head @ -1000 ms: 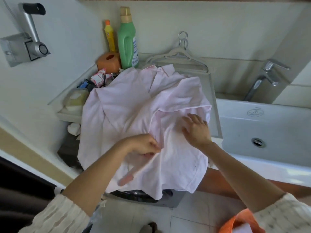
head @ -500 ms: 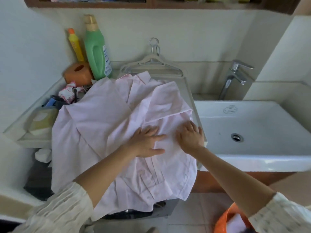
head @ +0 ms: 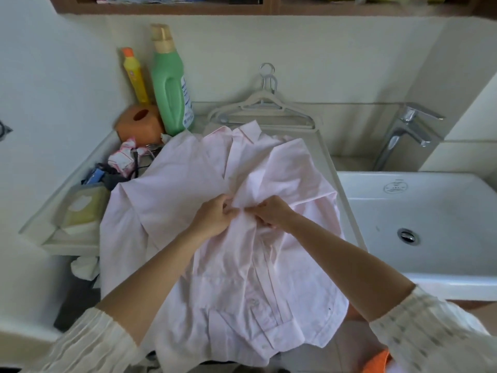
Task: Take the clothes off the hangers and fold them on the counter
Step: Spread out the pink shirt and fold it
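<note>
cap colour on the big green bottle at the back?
Beige/tan cap on the green bottle; clearest in the head view.

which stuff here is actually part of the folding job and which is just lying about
Part of the job: pink shirt, pinched at mid-front by left hand and right hand; hangers; counter.

Lying about: green bottle, yellow bottle, orange holder, sink, tap.
</note>
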